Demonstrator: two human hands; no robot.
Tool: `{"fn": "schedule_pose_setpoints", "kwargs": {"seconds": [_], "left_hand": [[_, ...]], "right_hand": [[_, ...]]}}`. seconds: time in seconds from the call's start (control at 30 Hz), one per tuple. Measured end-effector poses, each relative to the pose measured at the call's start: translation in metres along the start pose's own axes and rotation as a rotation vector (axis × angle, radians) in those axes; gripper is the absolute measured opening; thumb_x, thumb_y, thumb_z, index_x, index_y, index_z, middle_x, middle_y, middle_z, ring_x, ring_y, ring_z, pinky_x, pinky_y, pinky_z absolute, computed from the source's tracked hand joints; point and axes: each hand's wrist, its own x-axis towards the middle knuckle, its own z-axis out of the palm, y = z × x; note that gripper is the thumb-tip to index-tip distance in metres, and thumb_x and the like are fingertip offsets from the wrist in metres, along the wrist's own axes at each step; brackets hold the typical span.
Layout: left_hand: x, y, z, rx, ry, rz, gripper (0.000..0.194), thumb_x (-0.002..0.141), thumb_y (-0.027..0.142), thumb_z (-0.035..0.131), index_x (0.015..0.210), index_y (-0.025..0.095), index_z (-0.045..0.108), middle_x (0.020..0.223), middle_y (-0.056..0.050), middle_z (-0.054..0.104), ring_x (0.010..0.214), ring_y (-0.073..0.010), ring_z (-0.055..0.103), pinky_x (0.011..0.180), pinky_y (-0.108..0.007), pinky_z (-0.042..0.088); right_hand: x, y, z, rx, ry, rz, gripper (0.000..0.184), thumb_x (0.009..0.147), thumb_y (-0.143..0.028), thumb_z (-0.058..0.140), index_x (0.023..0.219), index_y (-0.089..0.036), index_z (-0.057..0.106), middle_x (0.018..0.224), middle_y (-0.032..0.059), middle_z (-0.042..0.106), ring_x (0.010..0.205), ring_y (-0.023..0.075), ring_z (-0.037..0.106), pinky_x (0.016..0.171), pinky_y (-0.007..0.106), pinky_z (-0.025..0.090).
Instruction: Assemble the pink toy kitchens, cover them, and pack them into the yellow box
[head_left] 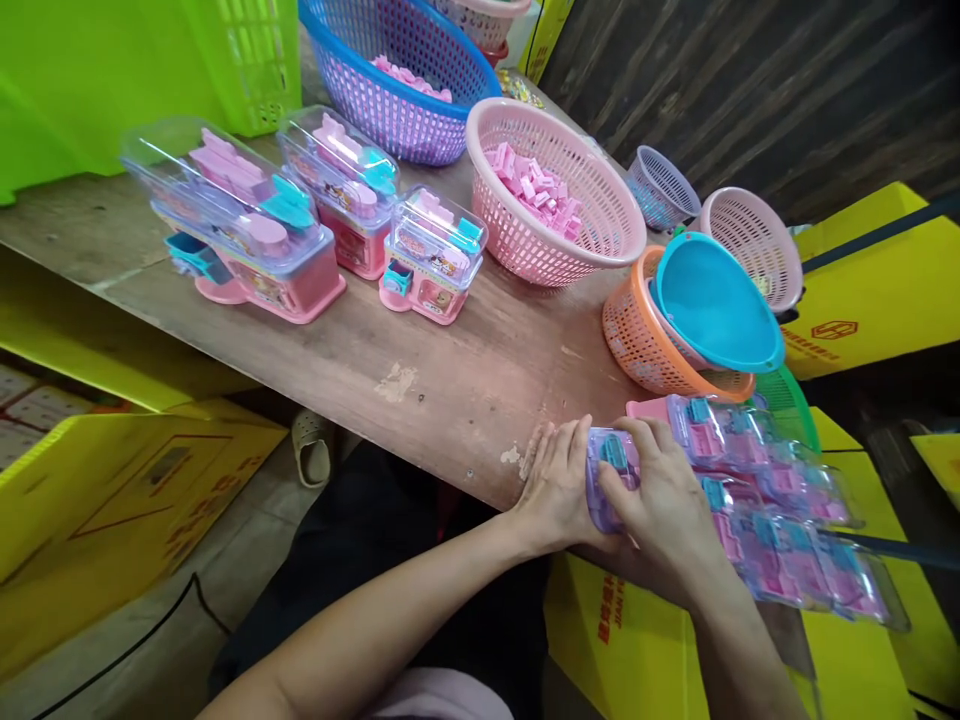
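A small purple and pink plastic toy machine with a teal part on top stands at the table's front edge between my hands. My left hand is wrapped against its left side. From the right, my right hand grips it, with the thumb and fingers over the top around the teal part. The underside of the toy is hidden by my hands. Just right of my right hand lie rows of similar toys with clear covers. Farther left stand a few pink toy machines under clear domes.
A pink basket and a blue basket hold pink plastic pieces. An orange basket with a blue bowl in it stands at the right. A green crate is at back left. Yellow cartons surround the table.
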Motion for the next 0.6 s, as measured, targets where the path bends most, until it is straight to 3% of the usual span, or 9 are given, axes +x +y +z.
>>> {"fn": "schedule_pose_setpoints", "kwargs": {"seconds": [0.27,0.6], "left_hand": [[0.0,0.001,-0.005,0.005,-0.041,0.024,0.128,0.041,0.064,0.07,0.141,0.01,0.01,0.134,-0.019,0.038,0.126,-0.0338,0.035,0.11,-0.055,0.014],[-0.001,0.003,-0.008,0.027,-0.034,0.041,0.115,0.051,0.052,0.069,0.141,0.013,0.009,0.135,-0.016,0.038,0.127,-0.0306,0.033,0.111,-0.052,0.012]], "right_hand": [[-0.008,-0.014,0.0,-0.188,0.11,0.007,0.038,0.078,-0.033,0.049,0.114,-0.019,0.05,0.117,0.0141,0.049,0.093,0.0291,0.052,0.079,0.044,0.042],[-0.012,-0.034,-0.004,-0.403,0.138,0.049,0.035,0.078,-0.032,0.05,0.112,-0.023,0.054,0.117,0.0125,0.052,0.08,0.0261,0.049,0.065,0.037,0.038]]}}
